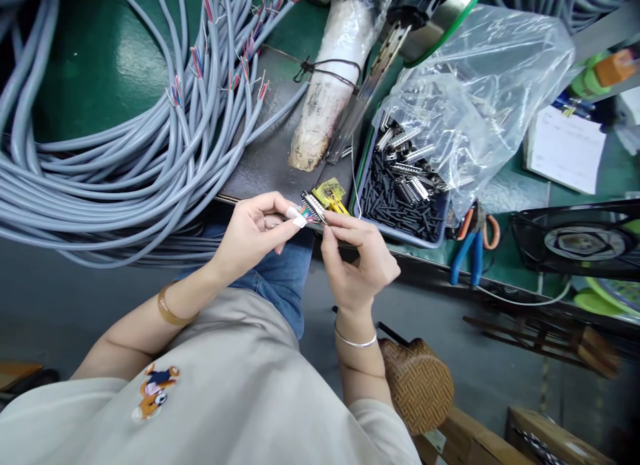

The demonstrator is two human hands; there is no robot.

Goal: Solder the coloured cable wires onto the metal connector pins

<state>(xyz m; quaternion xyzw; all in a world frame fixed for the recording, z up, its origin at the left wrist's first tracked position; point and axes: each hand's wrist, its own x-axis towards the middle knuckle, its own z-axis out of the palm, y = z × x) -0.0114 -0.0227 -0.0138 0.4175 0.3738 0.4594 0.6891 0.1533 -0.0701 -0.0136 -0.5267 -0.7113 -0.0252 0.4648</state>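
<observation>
My left hand point(260, 228) is closed, its thumb and fingers pinching a bunch of thin coloured wires point(309, 216) at table-edge height. Right in front of these wires is a multi-pin connector point(313, 205), beside a piece of yellow tape point(330, 190) and a yellow holder point(339, 205). My right hand point(356, 248) comes from the other side with thumb and index fingertips brought together at the wire ends, by the connector. The fingertips partly hide the wires, and the grey cable behind the left hand is mostly hidden.
Grey cables point(125, 205) with stripped ends cover the left of the bench. A wrapped white tube point(325, 112) stands behind my hands. To the right are a blue bin point(445, 232) of black sleeves and connectors, a plastic bag point(480, 98), pliers point(470, 245) and a fan point(585, 242).
</observation>
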